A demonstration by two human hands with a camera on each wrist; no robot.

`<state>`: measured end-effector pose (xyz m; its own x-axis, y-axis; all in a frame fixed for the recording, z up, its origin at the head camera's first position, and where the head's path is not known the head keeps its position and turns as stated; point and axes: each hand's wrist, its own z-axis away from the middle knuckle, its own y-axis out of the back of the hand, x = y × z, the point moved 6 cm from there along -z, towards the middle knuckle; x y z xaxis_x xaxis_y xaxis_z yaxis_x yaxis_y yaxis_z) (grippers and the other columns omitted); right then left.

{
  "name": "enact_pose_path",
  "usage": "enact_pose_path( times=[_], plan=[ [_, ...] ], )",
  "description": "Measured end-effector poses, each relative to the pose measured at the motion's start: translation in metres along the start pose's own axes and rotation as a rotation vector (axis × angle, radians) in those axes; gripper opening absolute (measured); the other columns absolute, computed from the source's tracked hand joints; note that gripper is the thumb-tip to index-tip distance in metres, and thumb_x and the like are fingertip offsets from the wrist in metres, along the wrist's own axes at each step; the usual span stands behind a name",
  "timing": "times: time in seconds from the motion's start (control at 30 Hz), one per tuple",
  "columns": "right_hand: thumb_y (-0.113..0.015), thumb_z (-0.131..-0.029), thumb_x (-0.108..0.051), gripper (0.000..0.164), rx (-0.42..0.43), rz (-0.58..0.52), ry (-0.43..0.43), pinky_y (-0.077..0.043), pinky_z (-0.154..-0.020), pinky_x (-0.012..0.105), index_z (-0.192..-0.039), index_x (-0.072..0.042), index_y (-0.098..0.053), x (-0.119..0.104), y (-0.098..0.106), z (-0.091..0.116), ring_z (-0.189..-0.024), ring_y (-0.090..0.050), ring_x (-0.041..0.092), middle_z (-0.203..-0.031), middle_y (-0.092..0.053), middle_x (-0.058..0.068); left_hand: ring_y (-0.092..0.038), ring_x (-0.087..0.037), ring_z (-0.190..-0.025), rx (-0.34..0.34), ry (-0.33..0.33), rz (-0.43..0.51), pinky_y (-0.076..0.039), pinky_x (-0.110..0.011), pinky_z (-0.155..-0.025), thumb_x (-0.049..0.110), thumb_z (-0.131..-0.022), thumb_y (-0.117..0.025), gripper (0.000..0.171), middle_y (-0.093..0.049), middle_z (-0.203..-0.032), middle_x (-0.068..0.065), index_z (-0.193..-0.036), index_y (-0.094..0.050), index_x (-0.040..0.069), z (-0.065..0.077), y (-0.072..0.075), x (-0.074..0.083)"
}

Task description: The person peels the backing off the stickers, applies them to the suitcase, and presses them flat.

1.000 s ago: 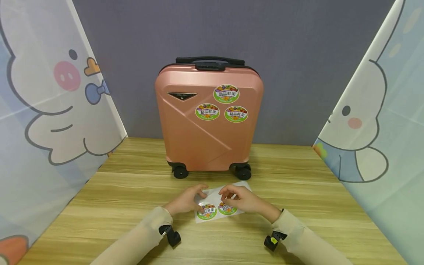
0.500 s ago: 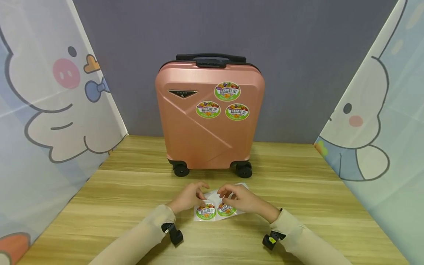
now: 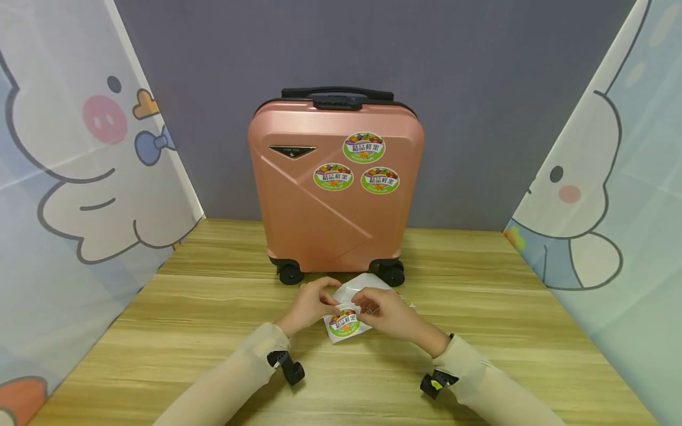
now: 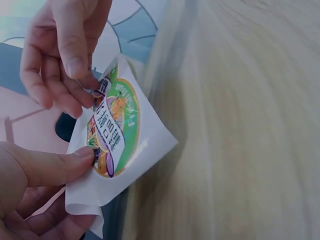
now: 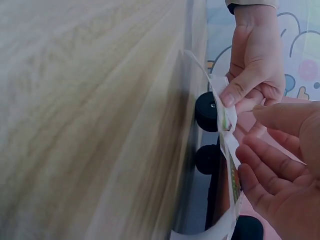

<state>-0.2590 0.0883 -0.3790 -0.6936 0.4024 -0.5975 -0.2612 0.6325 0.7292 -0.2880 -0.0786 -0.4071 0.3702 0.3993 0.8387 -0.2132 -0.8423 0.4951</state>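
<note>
My left hand (image 3: 308,305) pinches a white sticker sheet (image 3: 366,281) between thumb and fingers, above the table in front of the suitcase. An oval fruit sticker (image 4: 111,127), green-edged with printed lettering, shows on the sheet beside the left thumb. The sheet is bent and its lower edge curls. My right hand (image 3: 391,316) is at the sheet's other side, fingers loosely bent, the fingertips close to or touching it; its thumb (image 5: 282,117) stands apart from the fingers. Another sticker is mostly hidden behind the right hand in the head view.
A pink suitcase (image 3: 319,231) stands upright on black wheels (image 3: 290,274) behind the hands, with three similar oval stickers (image 3: 364,148) on its upper front. It stands on a wooden table (image 3: 176,331) before a grey wall (image 3: 469,118). Cartoon-printed panels (image 3: 586,254) flank the table.
The sheet has been raised toward the suitcase, tilted and bent, with the left hand moving up and inward with it. The right hand has shifted slightly along the sheet.
</note>
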Motion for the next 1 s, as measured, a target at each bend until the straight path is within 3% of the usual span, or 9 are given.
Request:
enact_pose_path(
  times=[0.37,0.5,0.8,1.0],
  plan=[
    [-0.081,-0.081,-0.006,0.029,0.101,0.191,0.028,-0.053,-0.077,0.033,-0.106,-0.004,-0.068,-0.004,0.011,0.0,-0.09,-0.062,0.022,-0.101,-0.068,0.005,-0.067,-0.013,-0.066,0.044,-0.004,0.071,-0.048,-0.023,-0.053,-0.006,-0.078,-0.08,0.049,-0.073,-0.076,-0.007,-0.122,-0.062,-0.002,-0.006,-0.001,0.016],
    [-0.082,-0.078,-0.002,0.029,0.139,0.25,0.049,-0.053,-0.078,0.033,-0.104,-0.003,-0.068,-0.005,0.012,0.0,-0.09,-0.061,0.022,-0.098,-0.068,0.005,-0.067,-0.013,-0.065,0.06,0.017,0.119,-0.048,-0.022,-0.053,-0.007,-0.078,-0.08,0.047,-0.072,-0.075,-0.009,-0.122,-0.062,-0.003,-0.008,-0.001,0.015],
    [-0.083,-0.077,-0.001,0.031,0.216,0.292,0.089,-0.053,-0.08,0.037,-0.105,-0.002,-0.069,-0.005,0.015,0.001,-0.091,-0.063,0.023,-0.1,-0.07,0.006,-0.069,-0.017,-0.075,0.018,0.119,0.352,-0.056,-0.028,-0.06,-0.009,-0.083,-0.074,0.046,-0.073,-0.084,-0.014,-0.126,-0.058,-0.004,-0.012,-0.004,0.009],
    [-0.084,-0.077,-0.002,0.034,0.264,0.236,0.113,-0.055,-0.079,0.036,-0.107,-0.001,-0.068,-0.005,0.018,0.002,-0.09,-0.065,0.022,-0.101,-0.071,0.007,-0.069,-0.018,-0.08,-0.023,0.135,0.477,-0.058,-0.031,-0.067,-0.011,-0.087,-0.068,0.046,-0.073,-0.09,-0.015,-0.13,-0.054,-0.007,-0.01,-0.007,0.01]
  ],
)
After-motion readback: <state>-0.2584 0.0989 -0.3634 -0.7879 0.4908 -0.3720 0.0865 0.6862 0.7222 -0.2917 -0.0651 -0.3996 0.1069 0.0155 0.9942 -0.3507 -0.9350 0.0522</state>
